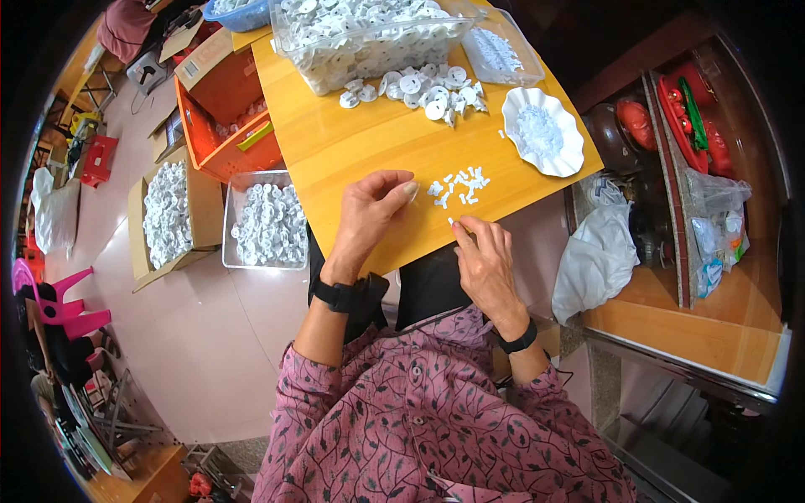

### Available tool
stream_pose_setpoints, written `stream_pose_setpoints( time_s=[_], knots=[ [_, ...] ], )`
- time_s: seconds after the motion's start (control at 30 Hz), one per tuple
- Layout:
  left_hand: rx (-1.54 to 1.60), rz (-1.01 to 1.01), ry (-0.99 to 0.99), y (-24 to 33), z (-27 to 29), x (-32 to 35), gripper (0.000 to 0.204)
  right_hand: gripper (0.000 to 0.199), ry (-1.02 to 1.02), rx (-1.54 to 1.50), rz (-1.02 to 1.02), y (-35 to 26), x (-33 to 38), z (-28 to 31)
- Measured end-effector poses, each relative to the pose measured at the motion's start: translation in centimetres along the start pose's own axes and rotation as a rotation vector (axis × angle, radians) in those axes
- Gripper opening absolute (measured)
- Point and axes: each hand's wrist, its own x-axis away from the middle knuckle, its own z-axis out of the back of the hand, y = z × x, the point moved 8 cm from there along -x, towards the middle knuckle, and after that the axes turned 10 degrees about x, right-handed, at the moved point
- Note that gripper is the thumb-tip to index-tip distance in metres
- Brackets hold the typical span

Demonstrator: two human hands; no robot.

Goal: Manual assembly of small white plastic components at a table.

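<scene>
My left hand (367,220) rests on the yellow wooden table (352,142), fingers curled, with a small round white part pinched at its fingertips. My right hand (485,261) sits near the table's front edge, its fingertips pinching a tiny white piece. Just beyond both hands lies a scatter of small white pieces (459,186). Farther back is a loose pile of round white discs (423,88). A white wavy-rimmed dish (543,134) with tiny white bits stands at the right.
A clear tub (360,38) full of white discs and a smaller clear tray (501,52) stand at the table's far end. On the floor left are an orange crate (226,117), a cardboard box (168,216) and a clear bin (268,222) of discs. A wooden shelf (696,318) stands right.
</scene>
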Motion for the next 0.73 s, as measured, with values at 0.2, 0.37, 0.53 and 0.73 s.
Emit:
stream_pose_setpoints(
  time_s=[0.2,0.37,0.53,0.73],
  knots=[
    [0.735,0.186,-0.136,-1.9,-0.6,2.2,0.030,0.025,0.177,-0.089,0.024,1.0,0.7,-0.5],
    [0.986,0.154,-0.244,-2.6,-0.6,2.5,0.032,0.014,0.264,-0.104,0.042,0.9,0.8,-0.4],
    [1.079,0.150,-0.271,-3.1,-0.6,2.7,0.030,0.015,0.204,-0.112,-0.034,0.6,0.4,-0.6],
    [1.078,0.127,-0.292,-3.2,-0.5,2.7,0.033,0.018,0.183,-0.158,-0.063,0.9,0.2,-0.7]
  ],
)
